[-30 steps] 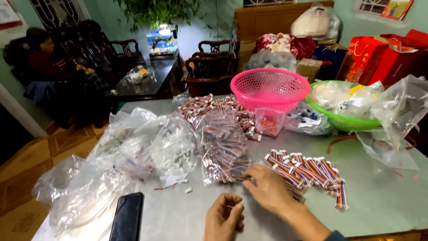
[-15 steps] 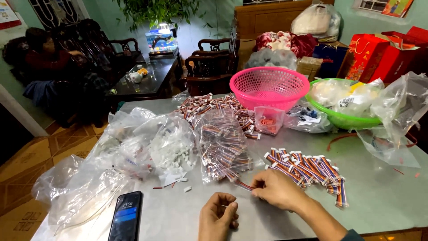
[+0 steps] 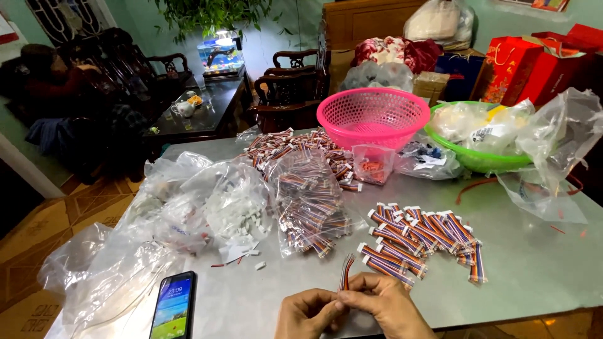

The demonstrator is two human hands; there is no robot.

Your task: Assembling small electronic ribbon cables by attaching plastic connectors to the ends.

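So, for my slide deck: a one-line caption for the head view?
Both hands pinch a small wire bundle above a grey table strewn with wire harnesses.

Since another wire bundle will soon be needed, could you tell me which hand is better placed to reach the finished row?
Probably the right hand: it lies just below the row of striped multicoloured wire bundles; the left hand is farther off.

Two hands, the left (image 3: 308, 314) and the right (image 3: 383, 307), worked at the counter (image 3: 534, 270). On it stood two baskets, one pink (image 3: 373, 117) and one green (image 3: 480, 160), and one phone (image 3: 173, 307). Two red bags (image 3: 521, 69) stood behind. The wire bundles (image 3: 421, 235) were too many to count.
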